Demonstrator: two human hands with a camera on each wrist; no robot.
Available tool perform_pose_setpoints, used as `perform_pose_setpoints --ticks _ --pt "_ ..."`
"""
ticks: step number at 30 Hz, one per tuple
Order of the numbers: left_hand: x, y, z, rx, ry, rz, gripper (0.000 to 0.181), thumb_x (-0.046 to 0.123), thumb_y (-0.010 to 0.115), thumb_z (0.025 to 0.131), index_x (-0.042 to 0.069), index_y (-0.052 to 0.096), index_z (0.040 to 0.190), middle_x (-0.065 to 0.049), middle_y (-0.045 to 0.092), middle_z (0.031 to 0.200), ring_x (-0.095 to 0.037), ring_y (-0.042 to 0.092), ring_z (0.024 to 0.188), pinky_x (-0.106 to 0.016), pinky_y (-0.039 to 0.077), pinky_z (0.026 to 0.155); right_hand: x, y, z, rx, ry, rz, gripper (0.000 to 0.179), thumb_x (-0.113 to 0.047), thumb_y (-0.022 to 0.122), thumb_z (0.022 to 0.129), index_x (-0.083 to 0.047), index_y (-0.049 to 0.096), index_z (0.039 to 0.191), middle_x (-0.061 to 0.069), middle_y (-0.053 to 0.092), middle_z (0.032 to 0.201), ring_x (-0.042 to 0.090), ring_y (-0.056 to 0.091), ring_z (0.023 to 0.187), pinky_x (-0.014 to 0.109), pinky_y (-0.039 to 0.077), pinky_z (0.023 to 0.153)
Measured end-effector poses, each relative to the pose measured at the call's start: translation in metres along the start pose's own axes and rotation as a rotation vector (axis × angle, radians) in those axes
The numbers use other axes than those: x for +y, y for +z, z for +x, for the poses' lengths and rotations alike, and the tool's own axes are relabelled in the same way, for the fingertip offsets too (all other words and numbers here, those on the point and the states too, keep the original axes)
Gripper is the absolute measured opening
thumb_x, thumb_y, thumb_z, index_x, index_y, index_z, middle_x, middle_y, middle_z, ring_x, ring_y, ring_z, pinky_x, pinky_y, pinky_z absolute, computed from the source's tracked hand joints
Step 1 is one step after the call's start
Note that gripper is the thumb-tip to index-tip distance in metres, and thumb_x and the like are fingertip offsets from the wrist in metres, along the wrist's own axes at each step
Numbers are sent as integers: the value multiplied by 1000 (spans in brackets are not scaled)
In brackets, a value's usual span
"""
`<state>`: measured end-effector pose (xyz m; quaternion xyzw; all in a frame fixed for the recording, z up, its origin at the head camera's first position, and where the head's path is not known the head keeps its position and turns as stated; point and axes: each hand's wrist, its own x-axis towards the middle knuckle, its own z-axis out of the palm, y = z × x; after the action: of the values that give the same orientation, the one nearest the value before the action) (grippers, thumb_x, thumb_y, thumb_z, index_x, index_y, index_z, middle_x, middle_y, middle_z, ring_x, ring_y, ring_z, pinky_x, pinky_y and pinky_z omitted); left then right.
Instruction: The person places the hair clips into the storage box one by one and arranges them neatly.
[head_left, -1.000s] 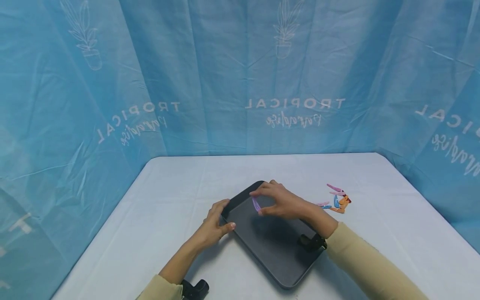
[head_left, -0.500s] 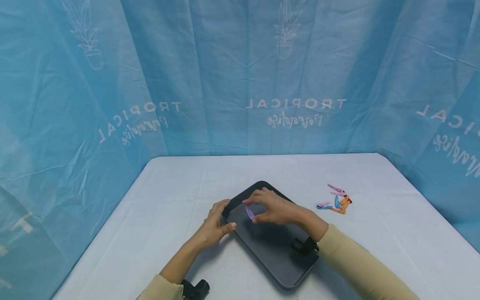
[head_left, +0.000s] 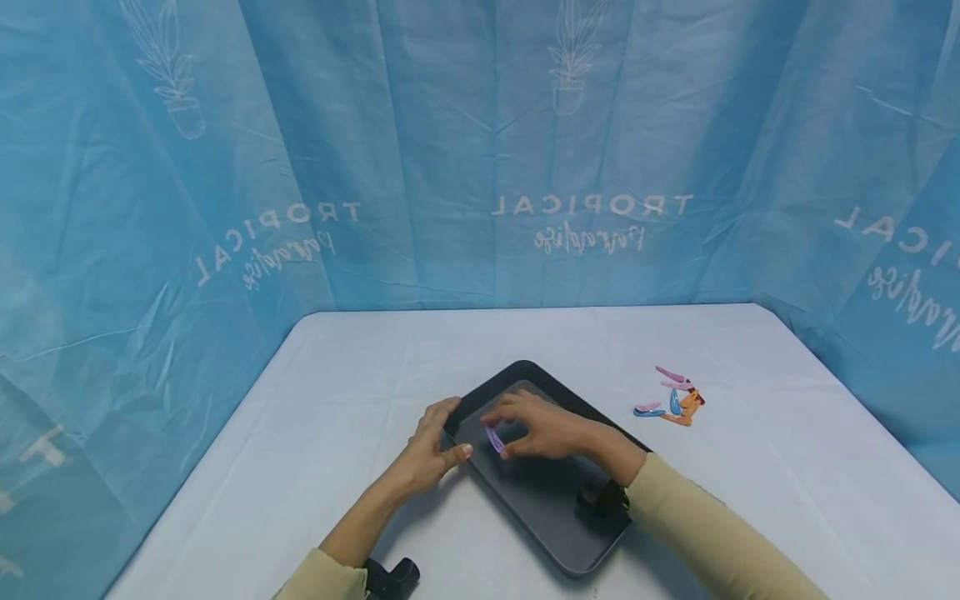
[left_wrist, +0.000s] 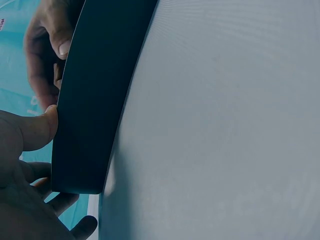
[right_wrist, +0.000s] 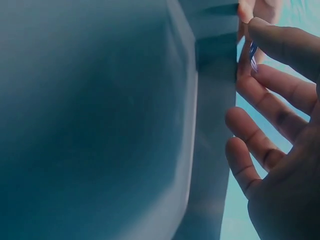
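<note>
A purple snap hair clip [head_left: 494, 439] is pinched between the thumb and index finger of my right hand [head_left: 542, 427], above the far left part of a dark grey rectangular tray [head_left: 570, 542]. In the right wrist view, the clip [right_wrist: 253, 56] shows edge-on at the fingertips, with the other fingers spread apart. My left hand [head_left: 429, 450] holds the tray's left corner. The left wrist view has its thumb [left_wrist: 42, 131] on the tray rim and its fingers around the corner. Whether the clip touches the tray floor, I cannot tell.
Several hair clips lie loosely grouped to the right of the tray: pink clips [head_left: 670, 374], blue clips [head_left: 675, 402] and orange clips [head_left: 688, 405]. White cloth [head_left: 360, 358] covers the table. Blue printed curtains [head_left: 450, 150] hang behind and at both sides.
My right hand has moved left and down over the tray with the purple hair clip. More of the loose clips is uncovered. My left hand has stayed at the corner.
</note>
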<state>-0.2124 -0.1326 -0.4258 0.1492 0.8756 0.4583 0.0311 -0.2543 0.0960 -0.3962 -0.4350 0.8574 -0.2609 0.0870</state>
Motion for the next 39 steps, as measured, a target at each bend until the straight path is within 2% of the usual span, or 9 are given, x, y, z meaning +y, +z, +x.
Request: perform_pose_setpoints --ticks 3,7,10,13,20,25,28,31,39 --pt "1 0 0 0 1 1 70 15 64 89 7 28 147 -17 25 151 -41 18 142 -76 5 103 0 3 -1 -21 -10 -6 50 -22 70 84 -8 56 130 4 57 125 24 54 116 59 24 111" --pt "2 1 -1 -5 9 6 70 15 64 89 6 27 148 -17 25 151 -41 18 142 -76 6 103 -1 6 -2 -54 15 -21 50 -25 70 84 -12 56 130 2 55 126 23 52 116 52 37 105" --pt "3 0 -1 -7 16 12 70 16 64 89 6 27 147 -18 25 151 -42 18 142 -77 6 102 -2 8 -4 -75 33 -25 49 -26 70 85 -14 57 130 0 55 126 22 50 119 50 37 104" --pt "4 0 -1 -4 16 15 69 16 64 89 6 28 147 -18 25 151 -43 18 141 -77 5 102 -2 9 -5 -88 37 -24 48 -26 70 85 -14 57 130 -1 55 124 22 50 121 51 35 107" --pt "3 1 0 7 22 24 69 18 65 89 4 29 146 -18 26 151 -43 20 141 -77 7 102 0 14 -4 -136 33 -36 48 -28 70 85 -18 57 130 -4 55 122 19 47 121 48 37 105" --pt "1 1 1 5 25 22 69 18 64 89 4 29 146 -19 26 151 -43 19 141 -77 6 102 2 18 -2 -160 14 -76 49 -30 70 84 -20 57 130 -5 55 120 16 45 122 51 29 111" --pt "1 2 1 5 24 20 68 17 64 89 4 29 146 -19 26 151 -43 19 141 -77 6 101 2 19 -2 -162 7 -95 48 -31 70 84 -21 58 129 -6 55 119 13 45 116 44 35 107" --pt "2 1 1 2 15 16 68 16 64 89 5 28 147 -18 25 151 -42 18 142 -77 5 102 2 20 -2 -163 0 -116 47 -33 71 83 -23 59 127 -7 54 118 10 42 108 34 39 97" --pt "0 1 0 -1 11 8 69 17 64 89 5 28 147 -17 24 152 -42 17 142 -77 4 102 3 23 0 -182 4 -141 46 -37 72 81 -28 60 125 -10 53 117 5 37 100 26 36 89"
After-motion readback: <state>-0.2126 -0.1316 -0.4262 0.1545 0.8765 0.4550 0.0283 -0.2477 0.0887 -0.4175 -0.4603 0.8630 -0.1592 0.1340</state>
